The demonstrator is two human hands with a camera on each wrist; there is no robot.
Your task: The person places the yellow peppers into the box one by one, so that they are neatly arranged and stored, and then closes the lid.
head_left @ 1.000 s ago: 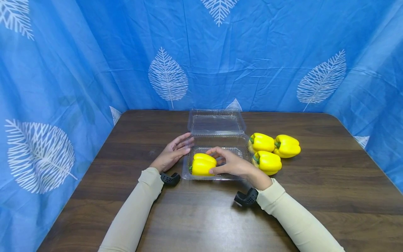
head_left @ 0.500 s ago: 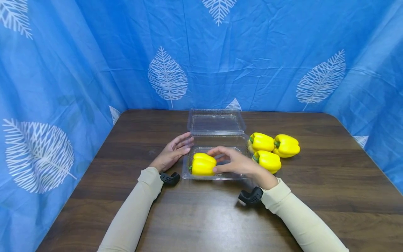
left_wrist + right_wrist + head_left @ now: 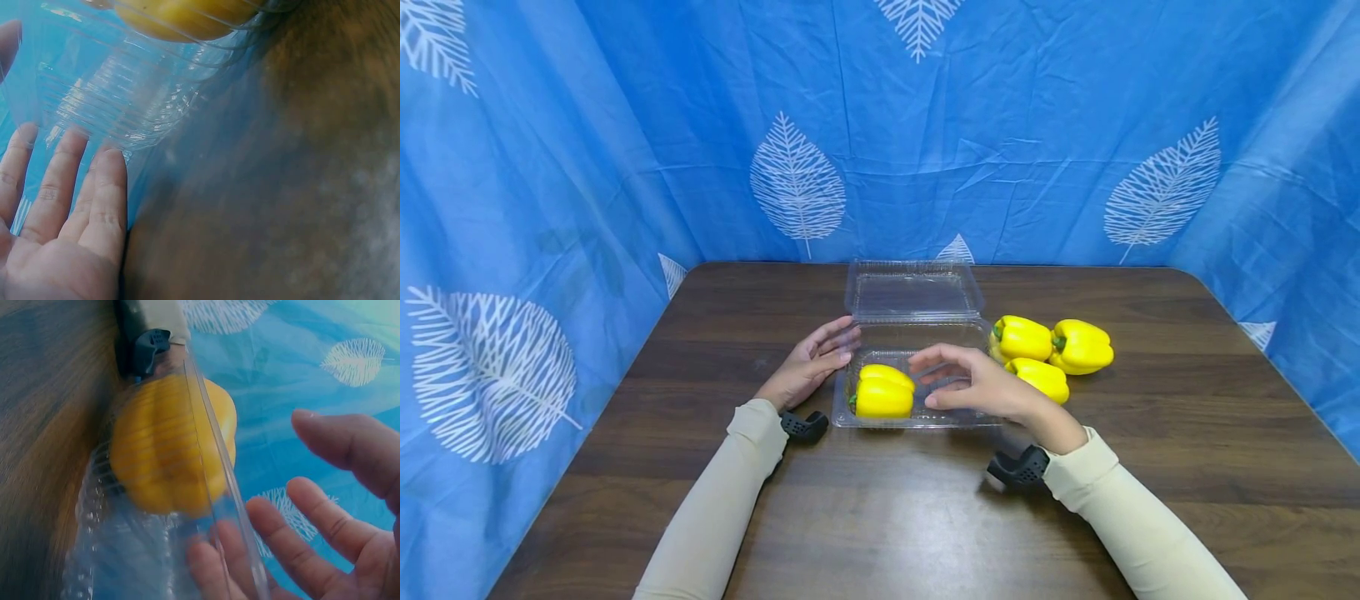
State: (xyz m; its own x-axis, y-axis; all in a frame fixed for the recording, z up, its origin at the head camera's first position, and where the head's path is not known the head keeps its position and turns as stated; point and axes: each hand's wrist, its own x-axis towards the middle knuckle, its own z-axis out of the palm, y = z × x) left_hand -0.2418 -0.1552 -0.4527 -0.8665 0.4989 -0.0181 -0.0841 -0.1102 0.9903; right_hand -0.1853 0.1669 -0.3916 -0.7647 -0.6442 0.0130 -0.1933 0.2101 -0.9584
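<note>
A clear plastic clamshell container (image 3: 925, 423) lies on the table with its lid (image 3: 914, 293) folded back. One yellow bell pepper (image 3: 883, 392) sits in its left part, stem toward the left wall. My left hand (image 3: 805, 365) is at the container's left side; in the left wrist view its straight fingers (image 3: 50, 194) meet the ribbed outer wall. Over the right part of the container hovers my right hand (image 3: 981, 383), holding nothing. Its fingers are spread and loosely bent, apart from the pepper, as the right wrist view shows with the pepper (image 3: 169, 450) behind the clear wall.
Three more yellow bell peppers, at the back (image 3: 1024, 338), at the right (image 3: 1082, 347) and in front (image 3: 1041, 379), lie clustered just right of the container. A blue curtain (image 3: 1030, 125) with white leaf prints hangs behind the dark wooden table (image 3: 880, 517).
My right hand has let go of the bell pepper and drawn back to the right. The pepper stays in the container's left part. My left hand has kept its place.
</note>
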